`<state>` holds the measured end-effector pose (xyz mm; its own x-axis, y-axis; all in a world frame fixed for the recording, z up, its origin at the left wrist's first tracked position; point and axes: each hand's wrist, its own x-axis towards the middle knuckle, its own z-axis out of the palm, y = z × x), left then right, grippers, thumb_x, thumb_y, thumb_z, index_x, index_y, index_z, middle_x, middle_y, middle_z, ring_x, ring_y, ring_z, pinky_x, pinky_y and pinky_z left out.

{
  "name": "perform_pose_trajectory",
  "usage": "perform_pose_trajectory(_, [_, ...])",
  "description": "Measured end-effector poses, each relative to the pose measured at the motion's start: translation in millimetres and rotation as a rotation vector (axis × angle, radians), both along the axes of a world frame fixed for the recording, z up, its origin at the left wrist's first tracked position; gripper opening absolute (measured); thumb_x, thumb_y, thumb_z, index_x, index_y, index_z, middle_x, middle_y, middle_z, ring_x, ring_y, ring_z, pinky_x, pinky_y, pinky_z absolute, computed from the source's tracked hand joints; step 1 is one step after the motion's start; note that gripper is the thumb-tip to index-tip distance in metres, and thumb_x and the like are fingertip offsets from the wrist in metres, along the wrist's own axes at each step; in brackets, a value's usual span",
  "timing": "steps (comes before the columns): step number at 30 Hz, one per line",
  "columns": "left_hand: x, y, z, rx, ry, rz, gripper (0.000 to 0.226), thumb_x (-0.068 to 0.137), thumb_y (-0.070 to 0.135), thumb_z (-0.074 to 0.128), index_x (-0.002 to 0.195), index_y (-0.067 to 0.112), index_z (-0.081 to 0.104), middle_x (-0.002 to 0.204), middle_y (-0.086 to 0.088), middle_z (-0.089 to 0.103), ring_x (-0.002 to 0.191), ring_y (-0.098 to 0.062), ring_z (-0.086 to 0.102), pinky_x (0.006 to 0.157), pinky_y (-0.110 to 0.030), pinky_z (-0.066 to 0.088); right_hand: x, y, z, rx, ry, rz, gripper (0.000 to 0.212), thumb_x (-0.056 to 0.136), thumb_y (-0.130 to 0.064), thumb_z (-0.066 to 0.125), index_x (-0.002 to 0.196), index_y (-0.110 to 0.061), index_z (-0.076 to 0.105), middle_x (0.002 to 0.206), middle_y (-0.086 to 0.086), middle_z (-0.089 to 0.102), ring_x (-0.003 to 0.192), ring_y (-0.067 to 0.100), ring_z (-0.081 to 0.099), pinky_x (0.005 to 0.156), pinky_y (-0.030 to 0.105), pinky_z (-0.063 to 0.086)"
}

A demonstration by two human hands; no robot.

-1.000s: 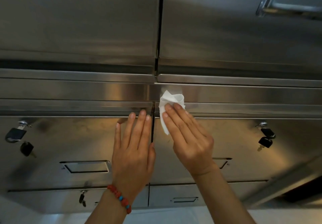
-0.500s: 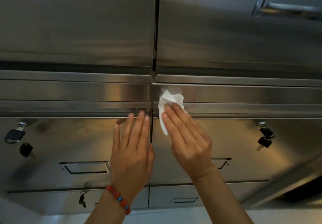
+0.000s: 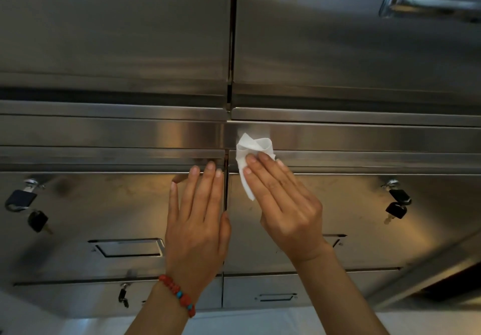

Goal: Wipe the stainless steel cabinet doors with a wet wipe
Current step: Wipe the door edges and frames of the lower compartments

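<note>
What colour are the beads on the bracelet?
Mostly red, with a couple of turquoise-blue ones; the bracelet sits on the left wrist, seen in the head view.

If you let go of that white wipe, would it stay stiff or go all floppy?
Probably floppy. The wet wipe is crumpled into soft folds at the top, and a thin corner hangs limp below the right hand, whose straight fingers press it to the cabinet door. It looks thin and light. Being wet, it might cling to the steel for a moment rather than drop at once.
</note>
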<state>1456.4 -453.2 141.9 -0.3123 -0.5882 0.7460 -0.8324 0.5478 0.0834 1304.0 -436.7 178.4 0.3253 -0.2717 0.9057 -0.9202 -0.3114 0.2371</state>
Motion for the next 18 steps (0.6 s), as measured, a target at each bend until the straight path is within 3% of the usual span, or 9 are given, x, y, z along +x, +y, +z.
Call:
perform_pose_trajectory(10, [-1,2,2,-0.002,0.019,-0.004,0.053,0.087,0.019,0.039,0.137,0.001,0.035,0.144,-0.016,0.034,0.136,-0.03,0.026,0.108,-0.055,0.024,5,-2,-1,-0.018,-0.03,0.0,0.026,0.094,0.003,0.049,0.11,-0.002,0.069,0.119,0.013,0.063,0.116,0.022,0.058,0.094,0.036,0.05])
perform_pose_trajectory(18, [-5,8,3,0.003,-0.008,-0.005,0.058,0.085,0.019,0.042,0.139,0.0,0.033,0.147,-0.016,0.029,0.137,-0.031,0.025,0.109,-0.055,0.022,-10,7,-5,-0.041,-0.091,-0.08,0.022,0.089,0.003,0.06,0.109,-0.001,0.068,0.118,0.013,0.063,0.114,0.022,0.059,0.092,0.038,0.052])
